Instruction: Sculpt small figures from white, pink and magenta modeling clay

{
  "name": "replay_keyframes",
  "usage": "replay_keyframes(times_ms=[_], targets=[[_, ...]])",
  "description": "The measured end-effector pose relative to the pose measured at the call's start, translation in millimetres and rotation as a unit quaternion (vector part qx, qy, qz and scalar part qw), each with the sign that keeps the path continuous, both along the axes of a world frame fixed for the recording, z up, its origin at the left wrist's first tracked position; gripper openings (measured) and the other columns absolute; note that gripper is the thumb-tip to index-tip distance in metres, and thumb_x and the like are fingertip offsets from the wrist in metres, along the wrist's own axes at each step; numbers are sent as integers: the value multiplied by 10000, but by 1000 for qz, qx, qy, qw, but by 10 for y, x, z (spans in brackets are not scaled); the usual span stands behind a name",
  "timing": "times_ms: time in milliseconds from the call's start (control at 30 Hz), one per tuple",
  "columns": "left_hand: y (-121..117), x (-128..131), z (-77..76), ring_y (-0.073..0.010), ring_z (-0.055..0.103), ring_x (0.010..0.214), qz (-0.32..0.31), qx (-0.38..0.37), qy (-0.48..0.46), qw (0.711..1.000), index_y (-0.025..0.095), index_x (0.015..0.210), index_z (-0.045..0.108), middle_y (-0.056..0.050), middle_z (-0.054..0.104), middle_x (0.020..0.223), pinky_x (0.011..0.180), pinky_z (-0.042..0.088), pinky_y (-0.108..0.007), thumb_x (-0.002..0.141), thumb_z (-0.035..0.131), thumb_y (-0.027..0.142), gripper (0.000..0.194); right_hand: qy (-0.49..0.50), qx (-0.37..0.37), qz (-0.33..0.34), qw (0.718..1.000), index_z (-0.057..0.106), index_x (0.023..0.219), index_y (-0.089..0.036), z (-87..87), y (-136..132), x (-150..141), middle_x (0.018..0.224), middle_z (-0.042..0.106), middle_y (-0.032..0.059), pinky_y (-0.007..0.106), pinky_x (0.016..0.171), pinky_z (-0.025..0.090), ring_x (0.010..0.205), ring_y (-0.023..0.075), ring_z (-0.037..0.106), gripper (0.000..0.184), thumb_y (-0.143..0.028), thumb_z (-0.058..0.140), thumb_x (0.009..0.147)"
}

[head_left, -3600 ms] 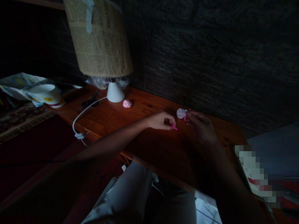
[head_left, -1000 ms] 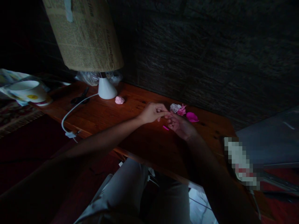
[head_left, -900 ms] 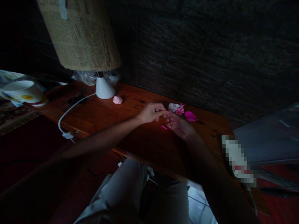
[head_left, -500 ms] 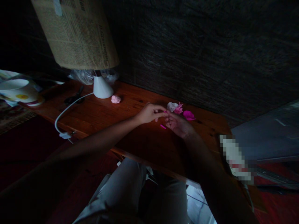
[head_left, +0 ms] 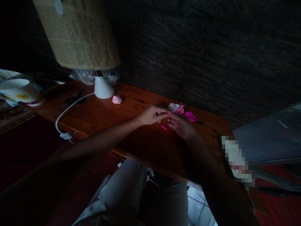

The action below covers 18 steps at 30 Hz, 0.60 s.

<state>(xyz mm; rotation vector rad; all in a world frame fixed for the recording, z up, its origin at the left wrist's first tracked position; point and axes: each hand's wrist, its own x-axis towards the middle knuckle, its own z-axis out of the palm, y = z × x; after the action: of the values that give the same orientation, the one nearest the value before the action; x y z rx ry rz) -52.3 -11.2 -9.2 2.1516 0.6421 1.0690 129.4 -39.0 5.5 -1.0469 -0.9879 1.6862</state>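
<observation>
Two bare hands meet fingertip to fingertip over the middle of a reddish wooden table [head_left: 122, 125]: the left hand [head_left: 150, 115] comes in from eight o'clock with its fingers curled narrow, the right hand [head_left: 180, 126] from five o'clock with its fingers loosely bent, and in the dim light I cannot tell whether anything is pinched between them. Just under the fingertips, at six o'clock from where they meet, a small bright pink sliver [head_left: 164, 127] lies flat on the wood, its long axis running from ten o'clock to four o'clock. Beyond the hands, at one o'clock, sit a pale crumpled lump [head_left: 173, 107], a frilly pink piece [head_left: 180, 110] touching it, and a flat magenta petal shape [head_left: 190, 116] just beside that. Farther off at ten o'clock a light pink lump [head_left: 117, 99] rests near the white lamp base [head_left: 103, 88], whose shade [head_left: 77, 33] is wrapped in old newspaper with print too small to read. A white cord [head_left: 70, 108] curls toward the near edge past dark scissors [head_left: 75, 96]. A white cup [head_left: 20, 91] with a yellow mark stands at far left. Behind runs a dark rough wall [head_left: 211, 50].
</observation>
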Motion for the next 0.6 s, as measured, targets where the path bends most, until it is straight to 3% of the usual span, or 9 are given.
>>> replay_keyframes(times_ms=[133,300,433,600], targets=[[3,-17,3,-67,628,520,3,5,9,1000,151,1012,740,-22,726,728,502,453,-165,962,564,388,300,-29,43,-7,999,768,781,-248,-23,3,-5,750,711,-22,259,645,458,658,102,578,309,-421,916,572],[6,0,-15,-80,622,525,26,4,18,1000,157,1166,702,-12,713,688,511,453,-177,952,583,356,316,-61,82,-19,995,792,794,-256,-25,-4,-2,744,705,-14,260,611,448,646,100,564,274,-426,897,606],[-5,20,-6,-72,565,504,26,35,35,998,153,1072,723,0,683,659,488,413,-178,950,581,374,289,-62,80,-38,994,800,770,-252,-14,-3,0,702,688,-13,246,581,435,627,94,545,295,-455,905,583],[-21,19,14,-73,546,508,38,47,41,997,150,1093,717,8,664,648,494,401,-181,943,585,369,297,-44,72,-42,996,790,722,-248,-2,4,-9,669,674,-24,238,574,424,605,85,519,308,-433,935,523]])
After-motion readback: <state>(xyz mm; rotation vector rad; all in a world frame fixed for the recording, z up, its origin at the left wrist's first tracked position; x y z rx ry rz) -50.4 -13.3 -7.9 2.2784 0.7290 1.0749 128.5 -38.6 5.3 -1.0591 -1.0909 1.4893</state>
